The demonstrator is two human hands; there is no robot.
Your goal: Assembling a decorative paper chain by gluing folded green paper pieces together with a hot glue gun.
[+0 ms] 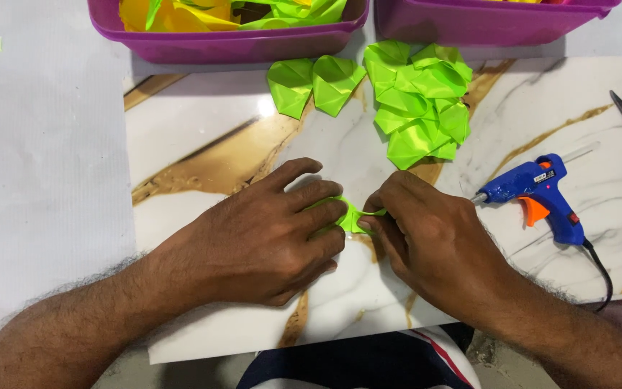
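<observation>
pinching a small folded lime-green fabric piece (350, 216) between left hand (268, 241) and right hand (426, 241), both closed on it, over the marble-patterned desk (203, 137); folding step likely; next probably needing the blue glue gun (541, 194) nearby

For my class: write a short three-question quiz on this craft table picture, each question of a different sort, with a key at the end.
1. True or false: the blue glue gun is held in the right hand.
2. Multiple choice: the pile of folded green pieces lies A) inside a purple tub, B) on the marble-patterned board, C) on the person's lap.
3. Fill in: both hands pinch a small ____ coloured folded piece.

Key:
1. False; it lies on the board, to the right of that hand.
2. B.
3. Green; the left hand presses one side and the right hand grips the other.
</observation>
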